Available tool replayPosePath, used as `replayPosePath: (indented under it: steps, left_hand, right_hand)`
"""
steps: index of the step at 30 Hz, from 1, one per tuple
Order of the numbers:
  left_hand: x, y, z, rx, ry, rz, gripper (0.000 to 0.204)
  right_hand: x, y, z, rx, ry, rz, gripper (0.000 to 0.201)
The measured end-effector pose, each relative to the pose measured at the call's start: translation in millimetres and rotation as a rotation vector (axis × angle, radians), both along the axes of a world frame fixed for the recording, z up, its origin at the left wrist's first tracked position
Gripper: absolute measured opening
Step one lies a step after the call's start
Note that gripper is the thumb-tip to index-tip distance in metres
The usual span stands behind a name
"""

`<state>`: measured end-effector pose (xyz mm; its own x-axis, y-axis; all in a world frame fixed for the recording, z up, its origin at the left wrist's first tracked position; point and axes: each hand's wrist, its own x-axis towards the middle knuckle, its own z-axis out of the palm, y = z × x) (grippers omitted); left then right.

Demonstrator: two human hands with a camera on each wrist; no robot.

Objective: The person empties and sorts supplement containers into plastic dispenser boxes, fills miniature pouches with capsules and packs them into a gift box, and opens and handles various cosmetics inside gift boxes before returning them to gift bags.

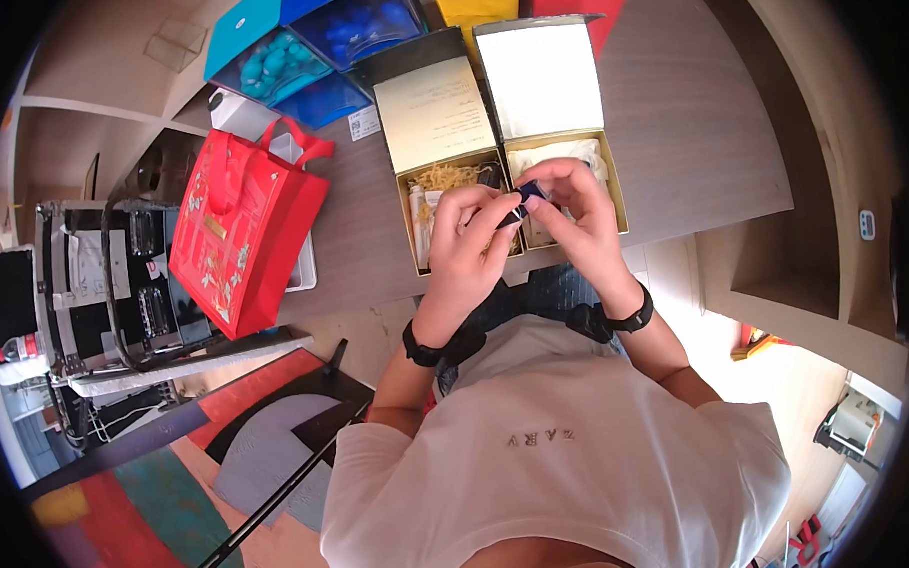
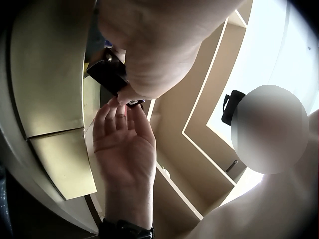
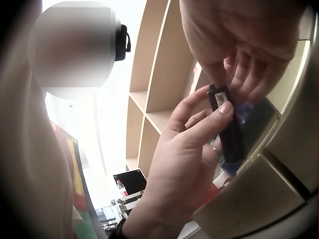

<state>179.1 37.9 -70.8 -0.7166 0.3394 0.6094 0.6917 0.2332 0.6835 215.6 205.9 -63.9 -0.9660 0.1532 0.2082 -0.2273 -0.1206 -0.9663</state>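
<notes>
Both hands meet over two open gift boxes. The left hand [image 1: 466, 242] grips a slim dark box [image 3: 230, 132], its thumb lying next to the white label near one end. At that labelled end the right hand [image 1: 585, 224] pinches with thumb and fingertips, its other fingers loosely bent. The left gift box [image 1: 409, 220] holds straw-coloured shredded filler [image 1: 455, 176], a pale tube [image 1: 419, 213] and dark items partly hidden by the left hand. White wrapping [image 1: 570, 156] shows in the right gift box [image 1: 620, 193], partly behind the right hand.
Both gift-box lids [image 1: 539, 79] stand raised at the back. A red gift bag [image 1: 247, 231] leans on the table's left side. Blue boxes with round items [image 1: 279, 62] stand behind it. Wooden shelving [image 1: 788, 242] borders the table [image 1: 694, 115] on the right.
</notes>
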Motion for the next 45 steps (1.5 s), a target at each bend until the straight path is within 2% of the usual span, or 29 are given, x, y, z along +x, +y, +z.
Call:
replayPosePath:
  steps: [1, 3, 6, 11, 13, 17, 23, 25, 27, 28, 30, 31, 33, 35, 37, 38, 39, 41, 42, 43, 45]
  left_hand:
    - [-0.1, -0.1, -0.3, -0.006, -0.006, -0.007, 0.034]
    - [0.6, 0.1, -5.9, 0.015, -0.027, -0.015, 0.033]
    - [0.3, 0.8, -2.3, 0.006, -0.021, 0.003, 0.031]
    - [-4.4, 1.7, -9.5, -0.028, 0.066, 0.035, 0.036]
    - [-8.2, 3.1, -10.1, 0.057, 0.138, 0.022, 0.048]
    - [-8.3, 1.2, -10.5, 0.041, 0.116, 0.021, 0.049]
    - [-9.2, 2.0, -10.0, 0.025, 0.208, 0.003, 0.049]
    - [-8.9, 3.9, -8.0, 0.029, 0.223, 0.016, 0.043]
    - [-8.4, 4.9, -3.5, 0.003, 0.233, 0.038, 0.037]
    - [-8.2, 5.3, -2.3, -0.021, 0.243, 0.061, 0.032]
    - [-8.8, 6.8, -3.2, -0.009, 0.239, 0.096, 0.029]
    - [-9.1, 7.6, -4.0, 0.003, 0.234, 0.13, 0.026]
    - [-9.2, 8.7, -7.7, 0.007, 0.221, 0.138, 0.027]
    - [-8.6, 10.3, -7.9, 0.014, 0.205, 0.146, 0.029]
    - [-6.6, 13.1, -5.2, -0.012, 0.192, 0.081, 0.028]
    - [-5.4, 16.0, -3.2, -0.008, 0.188, 0.078, 0.028]
    - [-3.8, 20.0, -1.0, -0.05, 0.178, 0.036, 0.031]
    - [-0.3, 29.5, 6.0, -0.084, 0.163, -0.007, 0.034]
    - [-0.4, 34.9, 11.0, -0.093, 0.11, -0.049, 0.037]
    - [-0.6, 38.9, 13.2, -0.103, 0.059, -0.095, 0.041]
    - [-1.2, 41.4, 12.0, -0.103, -0.027, -0.13, 0.042]
  right_hand:
    - [0.7, 2.5, 0.1, -0.001, -0.001, -0.005, 0.024]
    - [1.0, 7.3, 2.1, 0.212, 0.123, 0.023, 0.024]
    - [-0.1, 6.2, 10.9, 0.296, 0.194, 0.004, 0.027]
    - [1.0, 2.0, 5.3, 0.29, 0.12, -0.058, 0.029]
    - [1.6, 0.0, 5.0, 0.311, 0.106, -0.09, 0.029]
    - [1.3, -3.2, 5.8, 0.336, 0.141, -0.148, 0.027]
    - [2.8, 1.0, 7.4, 0.408, 0.143, -0.185, 0.026]
    - [2.5, 0.2, 5.5, 0.449, 0.156, -0.197, 0.026]
    - [1.6, -3.6, 1.0, 0.629, 0.296, -0.281, 0.034]
    - [1.8, -4.3, 1.9, 0.629, 0.296, -0.281, 0.034]
    - [2.2, -6.0, 5.5, 0.88, 0.375, -0.28, 0.05]
    - [2.9, -7.7, 6.2, 0.88, 0.375, -0.281, 0.05]
    - [5.8, -10.3, 7.4, 0.954, 0.358, -0.254, 0.063]
    - [7.7, -4.5, 9.3, 0.978, 0.333, -0.233, 0.064]
    - [7.9, 7.5, 9.3, 0.885, 0.289, -0.16, 0.062]
    - [9.0, 13.9, 10.9, 0.783, 0.249, -0.138, 0.054]
    - [9.0, 20.7, 6.9, 0.788, 0.244, -0.138, 0.054]
    - [9.3, 31.9, -1.2, 0.391, 0.007, -0.048, 0.046]
    - [10.4, 31.9, 1.7, 0.185, -0.083, -0.082, 0.037]
    - [9.8, 38.1, -1.6, 0.189, -0.085, -0.088, 0.037]
    - [5.4, 59.7, -9.7, 0.058, -0.04, -0.226, 0.029]
